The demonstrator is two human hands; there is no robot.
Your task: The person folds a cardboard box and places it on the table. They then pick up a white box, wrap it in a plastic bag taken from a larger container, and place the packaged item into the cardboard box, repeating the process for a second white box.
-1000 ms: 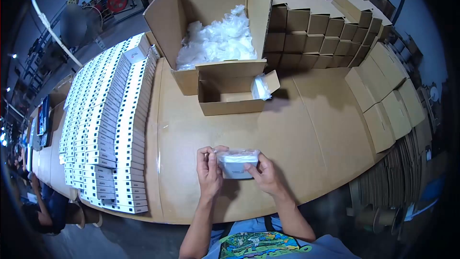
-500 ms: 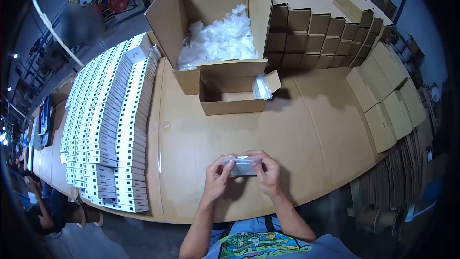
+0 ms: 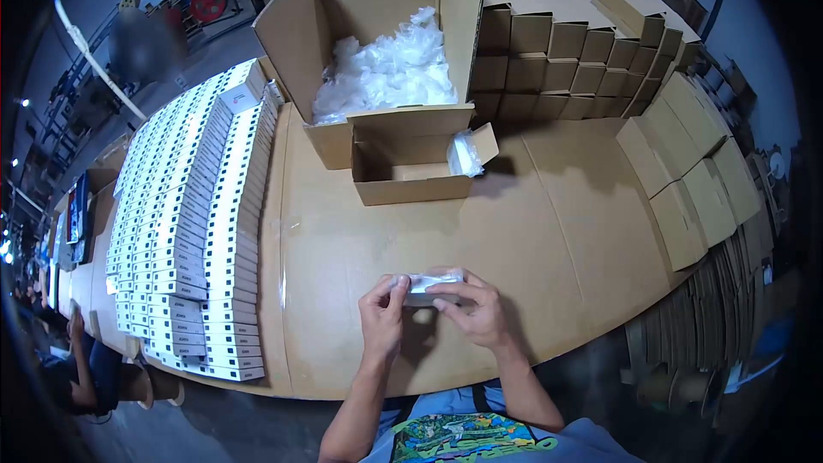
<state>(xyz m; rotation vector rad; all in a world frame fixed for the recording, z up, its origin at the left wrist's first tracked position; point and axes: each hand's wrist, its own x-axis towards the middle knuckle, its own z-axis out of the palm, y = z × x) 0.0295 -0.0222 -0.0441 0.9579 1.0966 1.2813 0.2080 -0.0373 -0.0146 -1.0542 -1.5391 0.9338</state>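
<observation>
A small pale box in clear plastic wrap is held above the cardboard-covered table, between both hands. My left hand pinches its left end, thumb on the near side. My right hand grips the right end, with thumb and fingers closed on the plastic. Farther back stands an open brown carton with its flaps up. A plastic-wrapped white pack sits at that carton's right end.
A large open box behind the carton holds crumpled clear plastic bags. Rows of white boxes line the left. Brown cartons are stacked at the back right, more at the right edge. Another person's arm shows far left.
The wrapped box has been tilted in my hands and lifted slightly. My right fingers have shifted over its right end, the thumb now lower. The view has moved slightly.
</observation>
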